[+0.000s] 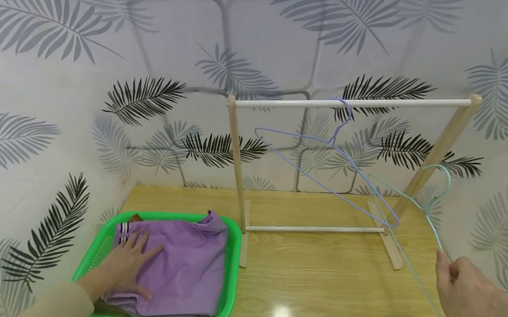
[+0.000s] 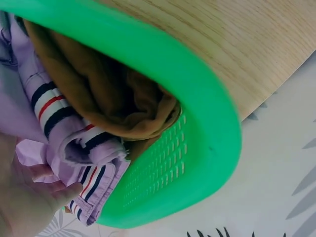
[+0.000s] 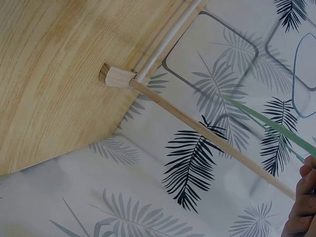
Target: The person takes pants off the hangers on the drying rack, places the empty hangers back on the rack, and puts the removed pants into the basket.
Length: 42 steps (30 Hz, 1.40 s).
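Observation:
My left hand (image 1: 129, 264) rests with spread fingers on a folded purple garment (image 1: 185, 266), whose striped trim in navy, white and red shows in the left wrist view. The garment lies in a green plastic basket (image 1: 229, 302). Beneath it, along one side, a brown cloth (image 2: 94, 84) is tucked in the basket. Out to the right, my right hand (image 1: 477, 304) grips a pale green hanger (image 1: 434, 232) by one sloping arm, hook upward. Only curled fingers of this hand show at the edge of the right wrist view.
A small wooden rack with a white rail (image 1: 288, 104) stands on the wood-grain table (image 1: 314, 291) behind the basket. From the rail hangs a blue hanger (image 1: 299, 170) bearing nothing. Leaf-patterned wall covering (image 1: 179, 29) surrounds the table at the back and sides.

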Available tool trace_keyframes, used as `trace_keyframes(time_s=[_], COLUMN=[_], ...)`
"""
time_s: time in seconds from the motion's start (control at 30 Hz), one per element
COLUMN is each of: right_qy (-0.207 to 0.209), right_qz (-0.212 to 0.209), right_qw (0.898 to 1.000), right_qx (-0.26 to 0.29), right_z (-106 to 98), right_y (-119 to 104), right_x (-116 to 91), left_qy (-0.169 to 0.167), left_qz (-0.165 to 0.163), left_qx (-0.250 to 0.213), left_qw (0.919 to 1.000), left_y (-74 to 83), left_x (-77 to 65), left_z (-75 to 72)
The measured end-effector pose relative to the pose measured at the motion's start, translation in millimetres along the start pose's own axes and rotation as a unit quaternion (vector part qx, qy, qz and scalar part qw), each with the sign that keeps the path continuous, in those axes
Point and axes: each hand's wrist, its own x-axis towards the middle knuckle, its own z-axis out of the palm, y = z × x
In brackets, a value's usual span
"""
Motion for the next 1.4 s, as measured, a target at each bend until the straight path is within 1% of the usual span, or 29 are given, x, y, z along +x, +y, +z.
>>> trace_keyframes(time_s=[0.23,0.37,0.53,0.67,0.77,0.83,0.9,1.03,1.17,1.3,1.4], right_qy=[-0.002,0.003,0.003,-0.001,-0.01,-0.011,-0.012,-0.007,-0.003,0.004,0.009], right_qz=[-0.007,-0.006,-0.001,-0.004,0.001,0.003,0.004,0.001,-0.002,0.003,0.011], right_qw=[1.0,1.0,1.0,1.0,1.0,1.0,1.0,1.0,1.0,1.0,1.0], right_qx=[-0.005,-0.01,-0.011,-0.011,-0.014,-0.017,-0.017,-0.016,-0.017,-0.016,-0.018], right_z=[0.1,-0.2,-2.3,-3.7,-4.8,-5.5,-6.0,-5.4,-5.2,-4.5,-3.3], right_y=[1.3,1.0,-0.2,0.4,0.9,1.5,2.1,2.9,2.0,0.6,0.1], right_x=[-0.3,0.8,0.8,-0.3,-2.1,-3.6,-4.7,-4.7,-3.2,-1.5,-1.3], left_qy=[-0.001,0.005,0.015,0.01,0.001,0.002,0.003,0.009,0.006,-0.023,-0.046], left_qz=[-0.009,-0.007,-0.002,0.004,0.004,0.007,0.008,0.009,0.009,0.001,0.0], left_qx=[-0.007,0.001,0.012,0.001,-0.012,-0.018,-0.025,-0.058,-0.082,-0.079,-0.063], left_qw=[0.9999,1.0,0.9998,0.9999,0.9999,0.9998,0.9996,0.9982,0.9966,0.9966,0.997], left_y=[0.6,0.1,-0.9,-1.1,-1.0,-2.1,-3.1,-7.5,-15.0,-22.2,-24.6], left_x=[-0.2,0.1,-0.1,-1.9,-4.5,-6.5,-9.3,-17.3,-25.8,-30.9,-31.7], left_z=[9.9,14.5,15.0,9.9,5.3,3.3,0.2,-8.1,-18.3,-26.2,-28.4])
